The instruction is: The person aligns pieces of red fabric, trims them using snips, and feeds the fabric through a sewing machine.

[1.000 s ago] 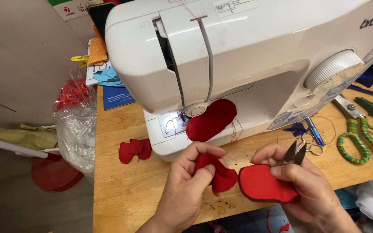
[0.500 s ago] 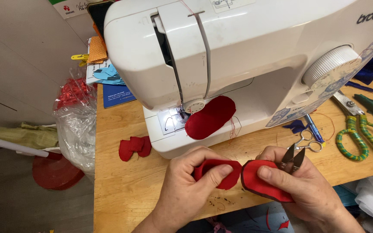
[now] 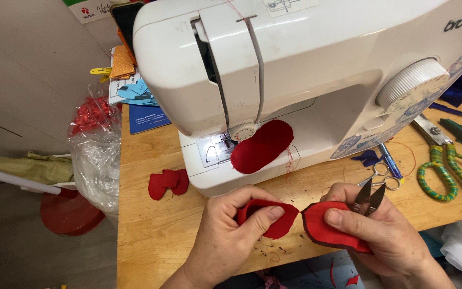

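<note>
Two rounded red felt pieces are in hand above the bench's near edge. Left hand pinches one folded red felt piece, grip clamped thumb over fingers. Right hand clamps the flatter red felt piece together with small metal thread snips, blades up. Pieces lie side by side, tips almost touching, long axes running left-right. White sewing machine stands behind, another red oval felt piece on its bed.

A white sewing machine stands on the wooden table. Green-handled scissors lie at the right, small red cloth pieces at the left, near a plastic bag.
</note>
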